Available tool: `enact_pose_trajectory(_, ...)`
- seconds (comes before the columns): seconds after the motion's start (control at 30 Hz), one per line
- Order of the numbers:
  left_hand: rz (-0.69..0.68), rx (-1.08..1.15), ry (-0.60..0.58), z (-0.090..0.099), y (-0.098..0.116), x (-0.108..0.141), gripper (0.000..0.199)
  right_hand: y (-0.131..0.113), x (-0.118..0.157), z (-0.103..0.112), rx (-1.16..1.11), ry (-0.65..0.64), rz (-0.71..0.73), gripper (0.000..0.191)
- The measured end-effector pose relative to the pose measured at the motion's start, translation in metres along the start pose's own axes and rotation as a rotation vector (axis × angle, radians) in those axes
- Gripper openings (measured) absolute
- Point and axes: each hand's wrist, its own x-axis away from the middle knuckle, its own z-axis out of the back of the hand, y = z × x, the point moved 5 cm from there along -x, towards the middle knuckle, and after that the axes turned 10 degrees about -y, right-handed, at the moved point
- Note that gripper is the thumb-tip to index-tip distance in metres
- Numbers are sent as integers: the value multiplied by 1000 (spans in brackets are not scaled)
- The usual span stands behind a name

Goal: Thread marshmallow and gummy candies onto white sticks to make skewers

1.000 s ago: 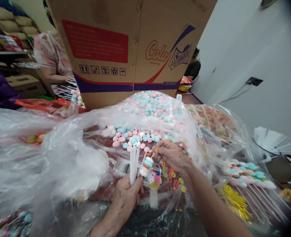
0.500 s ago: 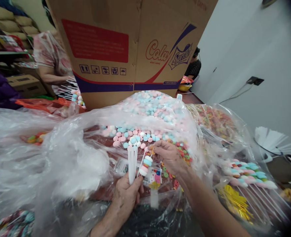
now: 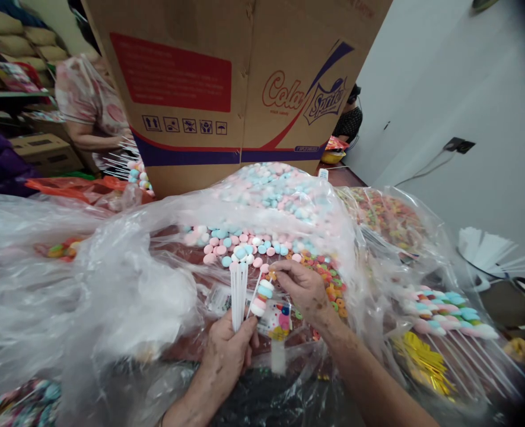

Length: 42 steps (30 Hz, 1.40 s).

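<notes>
My left hand [image 3: 230,350] is closed around a bundle of thin white sticks [image 3: 239,290], held upright. The same hand grips a marshmallow skewer [image 3: 261,298] with white, blue, pink and orange pieces stacked on it. At the skewer's top, the fingertips of my right hand [image 3: 307,292] pinch a small orange gummy ring [image 3: 269,276], partly covered by the fingers. Just beyond my hands lie loose pink, blue and white marshmallows [image 3: 241,254]. Loose coloured gummy rings [image 3: 332,284] are spread beside and behind my right hand.
A tall cardboard box [image 3: 191,77] stands behind a big plastic bag of marshmallows [image 3: 284,190]. Finished skewers [image 3: 449,311] and gold ties [image 3: 425,365] lie at right. Crumpled clear plastic [image 3: 124,296] covers the left. A co-worker [image 3: 91,112] is beyond the box, at left.
My right hand has shifted slightly, uncovering more gummy rings on its right; its fingertips remain by the skewer's top. My left hand stays nearly still with the sticks and skewer.
</notes>
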Motion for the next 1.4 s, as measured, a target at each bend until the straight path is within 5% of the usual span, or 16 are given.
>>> enact_pose_trajectory(0.13, -5, 21, 14, 0, 1, 0, 39, -8, 2, 1, 82, 57, 85, 17)
enact_pose_trajectory(0.43, -1, 13, -4, -2, 6, 2, 38, 21, 6, -4, -291, 119, -169, 15)
enact_pose_trajectory(0.53, 13, 6, 15, -2, 7, 2, 34, 9, 10, -4, -39, 38, -31, 17)
enact_pose_trajectory(0.67, 2, 23, 30, -1, 6, 2, 35, -16, 22, -12, 344, -20, 331, 30)
enact_pose_trajectory(0.8, -27, 35, 61, 1, 4, 3, 40, -25, 27, -20, 425, -89, 428, 36)
enact_pose_trajectory(0.9, -34, 55, 80, 1, 4, 5, 43, -28, 19, -18, 368, -185, 362, 34)
enact_pose_trajectory(1.03, -76, 141, 120, 3, 5, 6, 45, -20, -7, 3, 293, -91, 4, 33)
enact_pose_trajectory(1.13, -113, 205, 168, 5, -1, 3, 48, -11, -31, 7, 484, -107, -191, 22)
enact_pose_trajectory(1.27, -106, 256, 217, 8, -11, -1, 51, 5, -55, -19, 714, -291, -184, 7)
enact_pose_trajectory(1.4, -109, 218, 176, 7, -9, 1, 47, 15, -62, -37, 697, -324, -142, 15)
